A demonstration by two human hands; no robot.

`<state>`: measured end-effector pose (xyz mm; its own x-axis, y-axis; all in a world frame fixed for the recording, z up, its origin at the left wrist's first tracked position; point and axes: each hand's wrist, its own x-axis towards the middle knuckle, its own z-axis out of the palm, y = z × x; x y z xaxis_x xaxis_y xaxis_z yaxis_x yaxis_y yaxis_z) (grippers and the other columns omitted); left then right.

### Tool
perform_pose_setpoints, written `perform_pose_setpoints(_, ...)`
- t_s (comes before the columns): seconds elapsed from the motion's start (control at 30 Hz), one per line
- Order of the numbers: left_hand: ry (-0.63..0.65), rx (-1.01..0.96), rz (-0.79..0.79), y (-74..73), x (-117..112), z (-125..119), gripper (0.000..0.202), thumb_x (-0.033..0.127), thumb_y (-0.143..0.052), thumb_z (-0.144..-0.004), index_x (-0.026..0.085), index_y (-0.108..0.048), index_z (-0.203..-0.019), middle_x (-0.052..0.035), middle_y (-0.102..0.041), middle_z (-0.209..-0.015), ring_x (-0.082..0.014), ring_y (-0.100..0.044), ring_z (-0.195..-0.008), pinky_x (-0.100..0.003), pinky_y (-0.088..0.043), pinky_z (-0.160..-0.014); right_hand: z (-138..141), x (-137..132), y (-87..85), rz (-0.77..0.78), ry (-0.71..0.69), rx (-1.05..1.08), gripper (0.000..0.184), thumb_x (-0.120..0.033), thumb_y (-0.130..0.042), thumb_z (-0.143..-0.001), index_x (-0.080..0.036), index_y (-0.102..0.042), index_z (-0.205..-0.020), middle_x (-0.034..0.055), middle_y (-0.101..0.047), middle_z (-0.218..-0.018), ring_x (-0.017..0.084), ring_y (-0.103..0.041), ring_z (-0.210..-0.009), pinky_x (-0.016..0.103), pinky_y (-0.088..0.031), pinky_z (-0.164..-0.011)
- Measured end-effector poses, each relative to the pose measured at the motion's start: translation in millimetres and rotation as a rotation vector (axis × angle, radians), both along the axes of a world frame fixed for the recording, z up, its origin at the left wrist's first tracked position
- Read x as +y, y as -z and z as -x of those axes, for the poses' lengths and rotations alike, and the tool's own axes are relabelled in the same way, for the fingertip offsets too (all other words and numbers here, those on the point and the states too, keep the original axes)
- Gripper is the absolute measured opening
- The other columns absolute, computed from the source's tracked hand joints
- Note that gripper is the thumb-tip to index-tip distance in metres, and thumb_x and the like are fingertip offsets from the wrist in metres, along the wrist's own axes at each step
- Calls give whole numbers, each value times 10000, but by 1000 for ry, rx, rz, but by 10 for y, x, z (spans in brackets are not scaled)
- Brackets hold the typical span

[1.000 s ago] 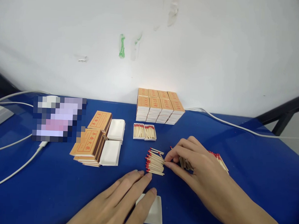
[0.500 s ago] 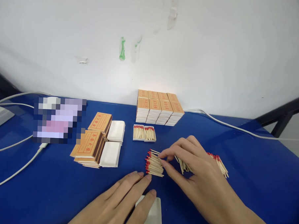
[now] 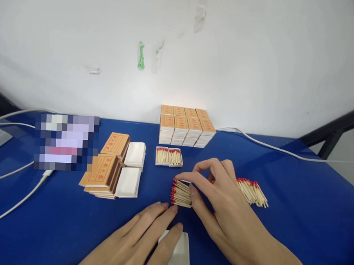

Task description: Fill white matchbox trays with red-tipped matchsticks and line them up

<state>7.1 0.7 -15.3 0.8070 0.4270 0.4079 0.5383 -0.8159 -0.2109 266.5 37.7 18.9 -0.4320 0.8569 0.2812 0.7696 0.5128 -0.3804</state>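
My right hand (image 3: pixel 221 201) reaches over a small bundle of red-tipped matches (image 3: pixel 180 193) on the blue table, thumb and forefinger closing around the bundle's ends. A larger loose pile of matches (image 3: pixel 252 191) lies just right of that hand. My left hand (image 3: pixel 144 240) rests flat with fingers stretched out, pressing on an empty white matchbox tray (image 3: pixel 179 251) near the front edge. Two filled trays of matches (image 3: pixel 168 156) sit side by side behind the bundle.
A block of stacked closed matchboxes (image 3: pixel 186 126) stands by the wall. Orange matchbox sleeves (image 3: pixel 105 170) and empty white trays (image 3: pixel 131 169) lie at the left. White cables (image 3: pixel 15 203) cross the table's left side, another cable (image 3: pixel 270 146) runs at the right.
My right hand has moved left from the loose pile onto the small bundle, and its fingers now pinch the bundle together. The left hand has stayed on the white tray.
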Motion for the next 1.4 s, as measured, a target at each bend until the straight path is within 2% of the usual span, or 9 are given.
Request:
perform_pose_setpoints(0.17,17,-1,24,-23,15,-8,421,238,-371,-1212,166,-683,-1487,-98,-713,-1523,-264,-640,-1431,-385,-418,-1245,-9,28,38,12,111,-41,275,-185,-495,-1109,-228,-687,-1301,137,-558,-1235,303,-507,-1126,532,-571,-948)
perform_pose_setpoints(0.33,20,7,36,-15,-13,25,430,251,-372,-1213,162,-659,-1520,-102,-699,-1544,-265,-638,-1437,-384,-437,-1240,-13,20,14,76,88,0,261,-166,-469,-1120,-244,-699,-1215,117,-585,-1237,279,-521,-1134,462,-575,-930)
perform_pose_setpoints(0.53,10,8,39,-38,0,10,441,233,-334,-1224,173,-671,-1503,-82,-717,-1526,-262,-650,-1432,-380,-468,-1200,-207,72,-30,-123,283,-44,153,-275,-612,-1082,-238,-750,-1135,101,-654,-1077,309,-538,-1054,488,-537,-856)
perform_pose_setpoints(0.63,18,-10,37,-21,-4,8,447,247,-324,-1231,179,-684,-1486,-77,-726,-1512,-246,-656,-1422,-358,-475,-1194,-306,97,19,-131,341,-117,149,-352,-664,-1056,-237,-750,-1015,93,-651,-976,315,-540,-982,492,-518,-798)
perform_pose_setpoints(0.83,25,-36,85,48,-18,25,420,238,-388,-1213,180,-665,-1523,-98,-696,-1547,-261,-615,-1473,-390,-438,-1268,-274,77,83,-63,281,-157,188,-278,-665,-1060,-236,-699,-880,81,-646,-910,293,-546,-932,455,-501,-766)
perform_pose_setpoints(0.93,80,-113,37,42,13,-2,439,186,-350,-1209,203,-739,-1411,-48,-748,-1469,-242,-642,-1432,-420,-352,-1329,-229,59,73,-91,261,-165,204,-253,-657,-1068,-232,-673,-865,78,-635,-892,285,-533,-905,442,-485,-750)
perform_pose_setpoints(1.0,106,-26,89,5,34,-19,440,173,-355,-1216,229,-745,-1413,12,-714,-1533,-207,-604,-1472,-408,-284,-1366,-218,55,66,-111,252,-169,223,-248,-649,-1076,-232,-657,-853,77,-625,-877,280,-522,-886,437,-475,-742)
perform_pose_setpoints(1.17,84,0,103,-83,45,-27,407,212,-410,-1207,185,-706,-1485,-22,-688,-1575,-207,-596,-1480,-373,-333,-1340,-237,66,63,-159,238,-178,245,-245,-621,-1093,-230,-651,-851,83,-616,-874,280,-516,-880,444,-471,-748)
perform_pose_setpoints(1.4,53,-2,103,-53,21,-24,432,218,-374,-1212,188,-688,-1506,-31,-660,-1608,-215,-591,-1487,-376,-344,-1329,-170,62,-2,-190,219,-107,189,-225,-602,-1107,-227,-672,-931,92,-660,-951,275,-537,-928,449,-513,-773)
